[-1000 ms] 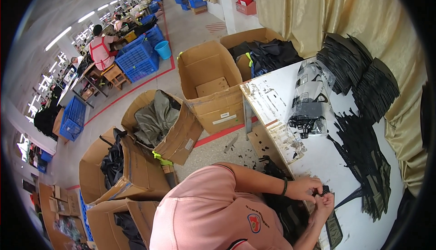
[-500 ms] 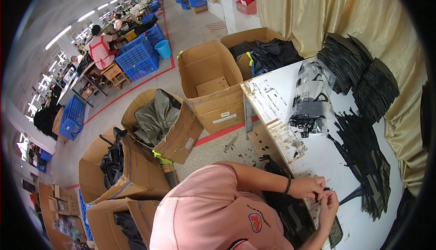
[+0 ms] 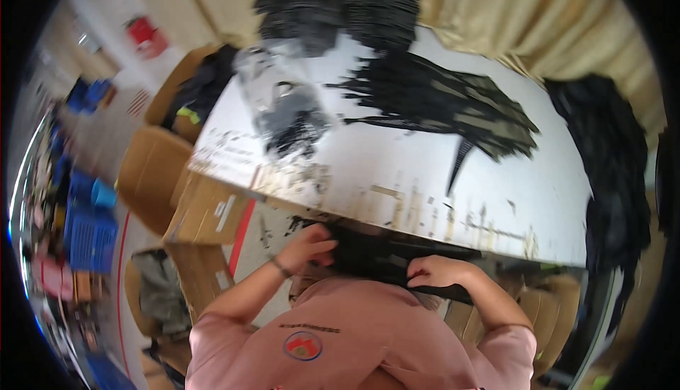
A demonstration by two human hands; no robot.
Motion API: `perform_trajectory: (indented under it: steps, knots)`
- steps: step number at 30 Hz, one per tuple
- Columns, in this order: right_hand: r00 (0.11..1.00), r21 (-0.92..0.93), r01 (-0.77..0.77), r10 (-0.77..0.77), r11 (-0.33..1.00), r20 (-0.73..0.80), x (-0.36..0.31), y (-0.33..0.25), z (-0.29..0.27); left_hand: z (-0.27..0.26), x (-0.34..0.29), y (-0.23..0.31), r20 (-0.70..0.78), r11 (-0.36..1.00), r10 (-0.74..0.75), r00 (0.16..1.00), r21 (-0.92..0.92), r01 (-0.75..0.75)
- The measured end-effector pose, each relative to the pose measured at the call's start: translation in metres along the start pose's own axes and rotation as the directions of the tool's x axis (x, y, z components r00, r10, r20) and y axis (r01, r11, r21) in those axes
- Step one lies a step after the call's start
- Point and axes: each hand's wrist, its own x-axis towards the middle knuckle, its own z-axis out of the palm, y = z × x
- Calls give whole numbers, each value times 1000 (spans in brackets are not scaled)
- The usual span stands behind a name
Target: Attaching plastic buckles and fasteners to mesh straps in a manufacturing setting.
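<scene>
A dark fabric piece [image 3: 372, 257] lies across my lap, below the near edge of the table. Its left end is pinched by my left hand [image 3: 310, 245], whose fingers are closed and slightly blurred. At the other end, my right hand [image 3: 438, 272] is closed on the fabric's edge, thumb and fingers together. On the white table [image 3: 368, 170] a fanned pile of black and olive strap pieces [image 3: 439, 99] is spread out, with one strap hanging toward me. Left of it sits a clear plastic bag [image 3: 283, 99] with black buckles spilling at its mouth.
Tall stacks of black cut pieces [image 3: 382, 11] stand at the table's back by the beige curtain [image 3: 496, 7]. Black material [image 3: 602, 156] hangs over the right end. Cardboard boxes [image 3: 152, 167] line the left side, one holding grey-green cloth [image 3: 161, 291].
My view has swung right to face the table. My hands, earlier close together over the table edge at a small dark piece, are now apart on the fabric at my lap.
</scene>
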Motion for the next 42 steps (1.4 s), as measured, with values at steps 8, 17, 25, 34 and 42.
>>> perform_trajectory:
  steps: [8, 17, 25, 34, 42]
  knots:
    - [925, -58, 120, -133, 991, -357, -32, -9, -88, -19, 25, 31, 90, 668, 278, 956, 698, -259]
    - [180, -191, -507, -114, 840, -977, -30, 57, -304, 116, 160, 148, 579, -141, 692, 432, 695, -705]
    - [217, -88, -606, 58, 791, -974, 30, 106, -300, 161, 304, 208, 423, -232, 492, 761, 906, -354]
    - [70, -140, -654, -125, 744, -990, 29, 78, -160, 140, 257, 165, 542, -295, 219, 812, 830, -474]
    - [37, -149, -600, -158, 786, -987, 18, 63, -124, 138, 211, 143, 626, -260, 367, 688, 779, -570]
